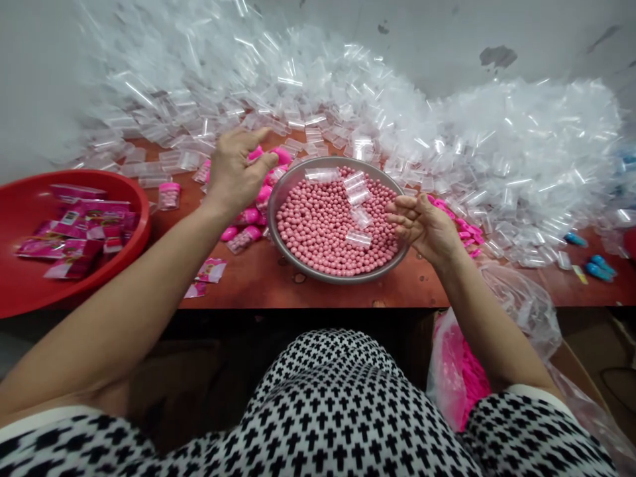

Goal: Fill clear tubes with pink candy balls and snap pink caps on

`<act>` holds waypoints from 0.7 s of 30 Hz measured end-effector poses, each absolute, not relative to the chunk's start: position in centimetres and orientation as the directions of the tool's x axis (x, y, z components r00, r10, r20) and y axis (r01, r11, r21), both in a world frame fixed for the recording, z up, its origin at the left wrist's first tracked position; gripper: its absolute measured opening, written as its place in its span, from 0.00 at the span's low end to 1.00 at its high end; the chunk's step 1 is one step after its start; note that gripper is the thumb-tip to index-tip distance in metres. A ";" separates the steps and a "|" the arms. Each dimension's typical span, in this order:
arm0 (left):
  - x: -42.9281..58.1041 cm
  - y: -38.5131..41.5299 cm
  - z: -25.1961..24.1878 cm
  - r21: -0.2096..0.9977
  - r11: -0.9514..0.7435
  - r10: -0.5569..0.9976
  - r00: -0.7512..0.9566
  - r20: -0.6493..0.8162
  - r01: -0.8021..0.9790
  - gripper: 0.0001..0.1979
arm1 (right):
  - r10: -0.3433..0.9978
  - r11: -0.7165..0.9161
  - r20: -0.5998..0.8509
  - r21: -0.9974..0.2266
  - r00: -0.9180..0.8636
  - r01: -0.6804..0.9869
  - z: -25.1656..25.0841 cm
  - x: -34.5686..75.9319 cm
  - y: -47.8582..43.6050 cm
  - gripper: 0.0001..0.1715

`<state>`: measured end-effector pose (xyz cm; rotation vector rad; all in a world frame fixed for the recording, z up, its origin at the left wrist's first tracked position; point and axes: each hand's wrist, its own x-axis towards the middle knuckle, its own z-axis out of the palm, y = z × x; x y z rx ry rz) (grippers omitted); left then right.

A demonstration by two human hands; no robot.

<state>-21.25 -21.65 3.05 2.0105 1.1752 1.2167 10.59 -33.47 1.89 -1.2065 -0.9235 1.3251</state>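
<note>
Beneath a pale wall (541,40), red tabletop (342,297) separates bowl (338,277) from front edge, left hand (236,169) spread-fingered, right hand (431,226) loosely unclenched.

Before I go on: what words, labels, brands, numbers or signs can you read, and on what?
No text is readable.
Pink packets in the red basin: printed, too small and blurred to read.
Small packets on the table: same, unreadable.
Pink-capped jars: no print that I can make out.

Soft, fairly even light falls over the table (407,293), with shadow below its near edge. White glare streaks the tubes (517,146) along the far edge, blurring towards the left corner; wide-angle distortion stretches the basin (142,228).
</note>
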 end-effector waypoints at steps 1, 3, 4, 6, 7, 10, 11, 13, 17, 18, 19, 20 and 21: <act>-21.2 -21.7 3.2 0.684 -0.533 0.844 0.246 0.478 0.499 0.23 | 0.985 -0.115 -0.139 -0.972 0.104 -0.204 1.8 11.2 -33.7 0.26; -19.8 -22.7 3.1 0.534 -0.613 0.786 0.377 0.490 0.583 0.20 | 0.982 -0.093 -0.126 -0.971 0.140 -0.222 1.7 12.2 -34.1 0.23; -18.5 -23.6 3.0 0.484 -0.656 0.754 0.492 0.435 0.579 0.18 | 0.980 -0.086 -0.124 -0.969 0.155 -0.232 1.6 12.7 -34.3 0.22; -15.5 -25.5 2.7 0.389 -0.710 0.689 0.692 0.213 0.587 0.16 | 0.976 -0.080 -0.126 -0.967 0.180 -0.242 1.3 13.4 -34.7 0.21; -14.0 -26.4 2.6 0.330 -0.705 0.683 0.726 0.079 0.627 0.19 | 0.973 -0.080 -0.128 -0.967 0.190 -0.243 1.1 13.7 -35.0 0.21; -10.4 -28.2 2.4 0.182 -0.626 0.743 0.650 -0.160 0.759 0.28 | 0.964 -0.079 -0.136 -0.967 0.230 -0.240 0.4 14.3 -36.0 0.22; -9.6 -28.4 2.4 0.157 -0.605 0.756 0.625 -0.193 0.780 0.29 | 0.959 -0.077 -0.139 -0.967 0.249 -0.243 0.1 14.4 -36.5 0.23; -8.5 -28.4 2.4 0.133 -0.599 0.753 0.612 -0.243 0.790 0.29 | 0.949 -0.078 -0.147 -0.966 0.278 -0.246 -0.6 14.6 -37.4 0.24; -7.2 -27.5 2.2 0.157 -0.626 0.723 0.644 -0.251 0.764 0.25 | 0.934 -0.075 -0.132 -0.981 0.332 -0.180 -2.3 16.8 -38.7 0.27; -7.0 -27.4 2.2 0.178 -0.628 0.720 0.652 -0.235 0.758 0.22 | 0.926 -0.062 -0.109 -0.988 0.360 -0.140 -2.7 17.8 -38.8 0.27; -6.8 -27.3 2.1 0.205 -0.632 0.714 0.664 -0.221 0.747 0.20 | 0.916 -0.047 -0.079 -0.995 0.394 -0.090 -3.1 19.1 -38.7 0.28; -6.6 -27.4 2.0 0.231 -0.642 0.703 0.681 -0.204 0.731 0.17 | 0.904 -0.041 -0.048 -0.999 0.425 -0.026 -3.5 20.5 -38.4 0.28; -6.5 -27.5 2.0 0.254 -0.656 0.689 0.702 -0.179 0.710 0.14 | 0.893 -0.053 -0.020 -0.997 0.449 0.062 -3.9 21.9 -38.0 0.27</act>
